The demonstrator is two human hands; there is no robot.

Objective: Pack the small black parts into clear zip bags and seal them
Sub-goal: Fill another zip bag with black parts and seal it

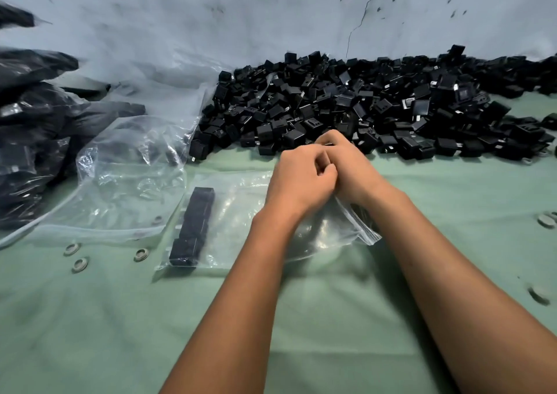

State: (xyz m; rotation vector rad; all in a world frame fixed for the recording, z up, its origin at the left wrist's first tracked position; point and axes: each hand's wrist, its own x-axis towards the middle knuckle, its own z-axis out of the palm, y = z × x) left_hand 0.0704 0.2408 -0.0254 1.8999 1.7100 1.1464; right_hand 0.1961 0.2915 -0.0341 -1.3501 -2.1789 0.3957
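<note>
Both hands are meeting knuckle to knuckle over the bag mouth: left hand (pixel 301 173) curling its fingers, right hand (pixel 346 158) curling too, seemingly pinching the zip strip, though what they grip is hidden. Left of them, the clear zip bag (pixel 235 228) is lying flat on the green cloth (pixel 120 318), a row of black parts (pixel 193 228) running near-to-far at its closed end. Beyond the hands, the loose pile (pixel 376 101) is sitting nearer the right hand.

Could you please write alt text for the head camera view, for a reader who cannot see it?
Two bare hands, the left hand and the right hand, meet with curled fingers at the top of a clear zip bag holding a row of black parts. Behind lies a large pile of black parts on a green cloth.
</note>
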